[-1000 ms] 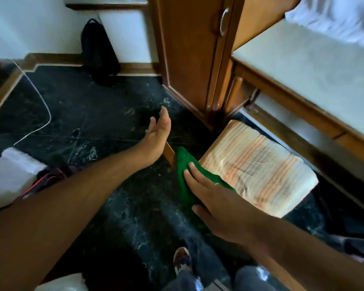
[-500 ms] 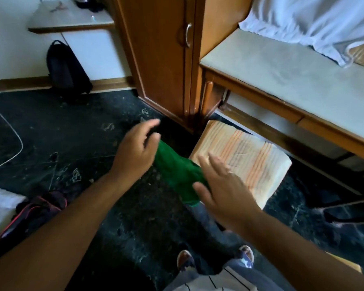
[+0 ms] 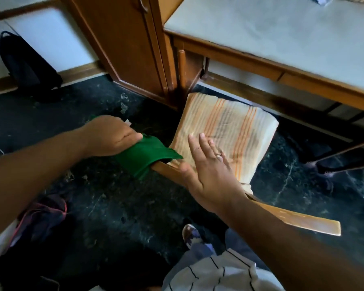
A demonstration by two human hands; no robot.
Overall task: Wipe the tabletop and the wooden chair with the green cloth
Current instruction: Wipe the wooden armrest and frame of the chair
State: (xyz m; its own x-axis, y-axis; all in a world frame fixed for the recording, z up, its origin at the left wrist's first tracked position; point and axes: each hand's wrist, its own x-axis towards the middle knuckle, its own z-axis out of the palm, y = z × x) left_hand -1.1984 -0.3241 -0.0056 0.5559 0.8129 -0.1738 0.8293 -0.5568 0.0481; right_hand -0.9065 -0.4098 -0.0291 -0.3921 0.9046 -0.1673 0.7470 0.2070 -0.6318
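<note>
My left hand [image 3: 111, 136] is closed on the green cloth [image 3: 144, 157], which drapes over the left end of the wooden chair's curved top rail [image 3: 298, 221]. My right hand [image 3: 210, 169] lies flat with fingers spread, resting on that rail and the edge of the striped orange-and-cream cushion [image 3: 225, 131] on the chair seat. The pale tabletop [image 3: 282, 32] with its wooden frame stands at the upper right, beyond the chair.
A wooden cupboard [image 3: 124, 43] stands behind the chair on the left of the table. A black backpack [image 3: 23, 64] leans on the wall at the left. Clothes lie on the dark marble floor [image 3: 105, 206] at lower left. My shoe [image 3: 190, 234] is below the chair.
The cloth passed from under my right hand into my left hand, which closed on it and now holds it over the chair rail. My right hand opened flat on the chair.
</note>
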